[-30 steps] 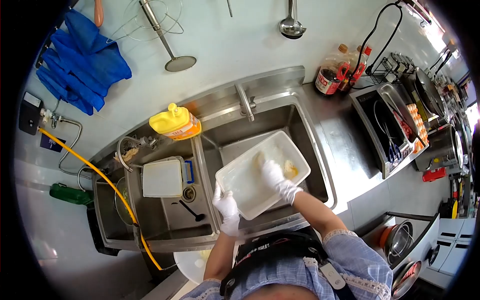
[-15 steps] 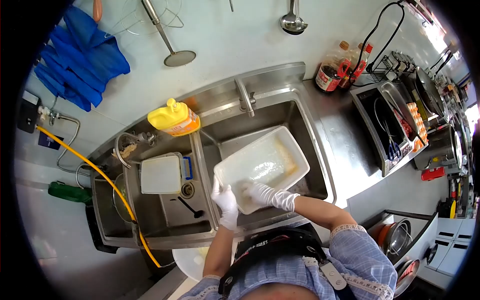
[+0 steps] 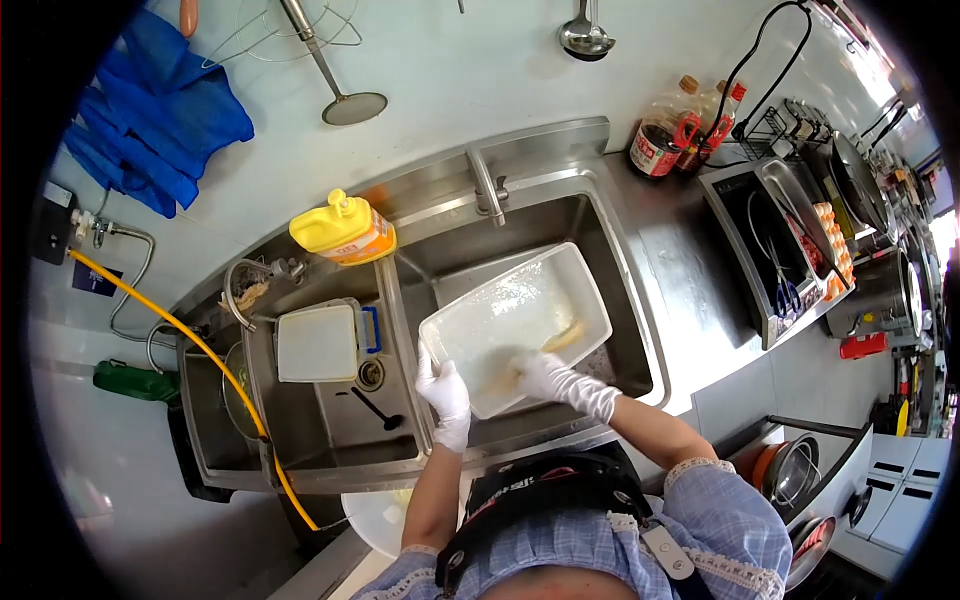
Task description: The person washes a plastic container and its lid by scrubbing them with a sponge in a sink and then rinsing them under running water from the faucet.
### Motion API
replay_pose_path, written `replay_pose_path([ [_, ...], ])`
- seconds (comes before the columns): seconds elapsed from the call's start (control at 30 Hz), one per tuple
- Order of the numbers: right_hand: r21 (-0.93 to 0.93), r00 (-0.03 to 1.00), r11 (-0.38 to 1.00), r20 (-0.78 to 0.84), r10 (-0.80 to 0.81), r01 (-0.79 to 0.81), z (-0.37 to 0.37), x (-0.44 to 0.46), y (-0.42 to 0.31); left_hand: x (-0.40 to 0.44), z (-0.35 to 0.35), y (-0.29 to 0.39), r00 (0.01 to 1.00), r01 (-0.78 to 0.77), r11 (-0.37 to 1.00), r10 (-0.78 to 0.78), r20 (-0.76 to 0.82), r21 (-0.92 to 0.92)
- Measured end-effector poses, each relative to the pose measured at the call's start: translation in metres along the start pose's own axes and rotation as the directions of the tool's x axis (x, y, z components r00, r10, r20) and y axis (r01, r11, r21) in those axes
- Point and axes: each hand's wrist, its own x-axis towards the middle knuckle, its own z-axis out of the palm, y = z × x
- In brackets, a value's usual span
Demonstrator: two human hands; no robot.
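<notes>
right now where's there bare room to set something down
The steel counter looks bare between the right basin and the black-topped unit, in front of the bottles. Less room: the middle basin, beside the black ladle. The right basin is crowded: white tub, left hand, right hand.

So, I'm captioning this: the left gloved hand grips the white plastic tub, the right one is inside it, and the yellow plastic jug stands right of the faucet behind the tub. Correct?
One slip: the head view shows the yellow plastic jug left of that faucet. The left gloved hand does grip the white plastic tub, with the right gloved hand inside.
</notes>
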Motion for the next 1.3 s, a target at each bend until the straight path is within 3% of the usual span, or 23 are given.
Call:
replay_pose_path([
  [0.07,-0.118,0.968,0.961,-0.05,0.246,-0.25,-0.018,-0.002,0.028,0.004,-0.003,0.002,1.0,0.019,0.997,-0.018,0.013,-0.069],
  [0.13,-0.106,0.96,0.96,-0.136,0.244,-0.259,-0.024,-0.004,0.04,0.01,-0.007,0.001,0.999,0.034,0.991,-0.032,0.016,-0.129],
  [0.23,0.061,0.991,0.992,-0.077,-0.105,0.11,-0.024,-0.007,-0.016,0.011,0.006,-0.007,0.999,-0.032,0.998,0.031,-0.018,-0.046],
  [0.3,0.077,0.916,0.918,-0.135,-0.378,0.39,-0.018,-0.013,-0.052,0.012,0.009,-0.008,1.0,-0.018,0.999,0.018,-0.005,-0.04],
  [0.33,0.078,0.915,0.916,-0.136,-0.381,0.393,-0.018,-0.013,-0.047,0.014,0.009,-0.008,1.0,-0.009,0.999,0.009,0.008,-0.034],
  [0.43,-0.508,0.937,0.838,-0.152,-0.314,0.198,-0.026,-0.018,-0.004,0.022,-0.002,0.002,0.997,0.082,0.997,-0.082,-0.002,-0.017],
  [0.53,-0.486,0.889,0.807,-0.118,-0.442,0.337,-0.051,-0.022,0.02,0.033,-0.012,-0.015,0.99,0.14,0.99,-0.139,0.038,-0.026],
  [0.6,-0.478,0.946,0.818,0.112,-0.304,0.32,-0.081,-0.023,0.008,0.032,-0.009,-0.006,0.988,0.114,0.911,-0.148,0.055,0.397],
  [0.63,-0.449,0.955,0.861,0.269,-0.125,0.239,-0.098,-0.019,0.004,0.019,0.0,0.027,0.987,-0.147,0.767,0.078,0.137,0.625],
  [0.67,-0.389,0.945,0.906,0.325,-0.035,0.167,-0.11,-0.012,0.003,0.018,-0.005,0.03,0.986,-0.155,0.77,0.079,0.148,0.62],
  [0.7,-0.288,0.936,0.945,0.349,-0.046,0.154,-0.121,-0.008,0.006,0.021,-0.017,0.033,0.837,-0.528,0.574,0.226,0.498,0.626],
  [0.73,-0.184,0.926,0.973,0.372,-0.061,0.138,-0.13,-0.005,0.011,0.021,-0.025,0.033,0.556,-0.822,0.315,0.268,0.787,0.473],
  [0.77,-0.129,0.92,0.986,0.388,-0.047,0.105,-0.13,0.002,0.021,0.02,-0.026,0.03,0.486,-0.737,0.63,0.241,0.84,0.245],
  [0.8,-0.132,0.922,0.986,0.385,-0.043,0.101,-0.129,0.004,0.032,0.015,-0.024,0.026,0.391,-0.825,0.537,0.319,0.863,0.175],
  [0.9,-0.093,0.937,0.985,0.333,-0.106,0.145,-0.139,0.012,0.032,0.003,-0.021,0.019,0.406,-0.725,0.673,0.248,0.88,0.145],
  [0.93,-0.094,0.937,0.984,0.332,-0.11,0.149,-0.137,0.013,0.032,-0.002,-0.018,0.015,0.561,-0.622,0.752,0.23,0.795,0.221],
  [0.97,0.121,0.971,0.989,0.214,-0.108,0.083,-0.134,0.013,0.032,-0.004,-0.012,0.011,0.697,-0.501,0.821,0.195,0.69,0.273],
  [1.0,0.336,0.993,0.941,0.096,-0.074,0.038,-0.131,0.011,0.033,-0.005,-0.006,0.007,0.694,-0.503,0.821,0.199,0.691,0.268],
  [1.07,0.56,0.999,0.827,0.002,-0.055,0.044,-0.127,0.012,0.03,-0.008,0.007,0.004,0.969,-0.055,0.981,0.007,0.249,0.187],
  [1.13,0.703,0.983,0.709,-0.162,0.082,0.057,-0.117,0.006,0.018,-0.009,0.013,-0.002,0.984,0.004,0.981,-0.038,0.174,0.192],
  [1.2,0.678,0.932,0.707,-0.354,0.076,0.201,-0.09,0.001,-0.002,-0.011,0.015,-0.016,0.992,0.057,0.973,-0.081,0.098,0.225],
  [1.27,0.073,0.801,0.913,-0.511,-0.312,0.402,-0.075,-0.011,-0.043,-0.011,0.026,-0.003,0.992,0.088,0.974,-0.105,0.072,0.207],
  [1.3,-0.041,0.738,0.893,-0.547,-0.395,0.448,-0.06,-0.013,-0.059,-0.01,0.031,0.008,0.981,0.192,0.981,-0.193,0.031,0.021],
])
